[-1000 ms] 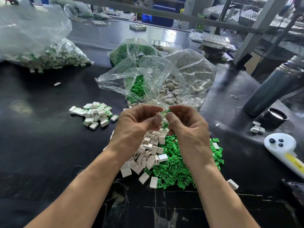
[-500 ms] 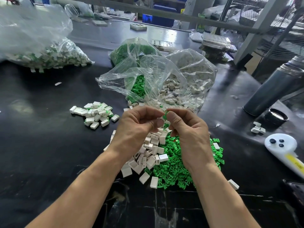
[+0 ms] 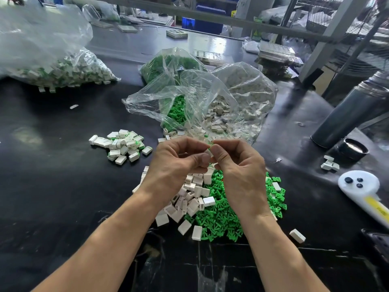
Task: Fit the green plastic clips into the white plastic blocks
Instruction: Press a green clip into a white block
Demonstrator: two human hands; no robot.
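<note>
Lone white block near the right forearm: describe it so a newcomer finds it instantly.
Start at the green clip heap on the black table beneath the hands. Go right, past the right forearm. The lone white block lies there alone on bare tabletop, touching neither heap.

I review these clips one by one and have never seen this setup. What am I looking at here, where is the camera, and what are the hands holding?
There is no machine: a person works bare-handed, filmed by a camera on their head looking down. The left hand and right hand meet above a black table, pinching a white block with a bit of green clip showing at its top. Below lie loose white blocks and a green clip pile. A small heap of blocks with green showing sits to the left, and clear bags of parts behind.
</note>
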